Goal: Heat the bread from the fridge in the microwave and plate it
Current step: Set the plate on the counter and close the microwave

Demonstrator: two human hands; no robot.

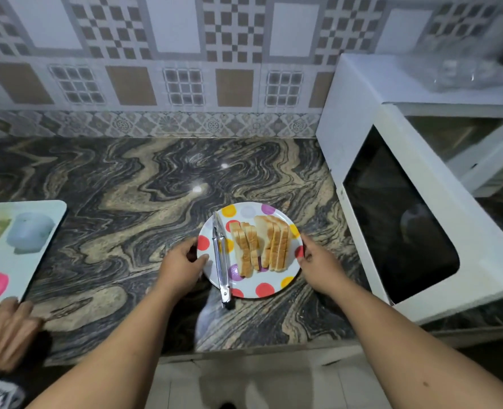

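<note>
A white plate with coloured dots (246, 212) sits on the marbled counter. Several slices of bread (260, 245) lean together in a row on it. Metal tongs (220, 261) lie along the plate's left side, their handle end poking over the near rim. My left hand (182, 267) grips the plate's left rim, thumb on top. My right hand (318, 261) grips the right rim. The white microwave (362, 93) stands to the right with its door (397, 219) swung open toward me.
A pale board printed with coloured pots (23, 243) lies at the counter's left edge. Another person's hand (5, 332) rests on the counter at the lower left. Clear plastic (462, 72) lies on top of the microwave. A tiled wall backs the counter.
</note>
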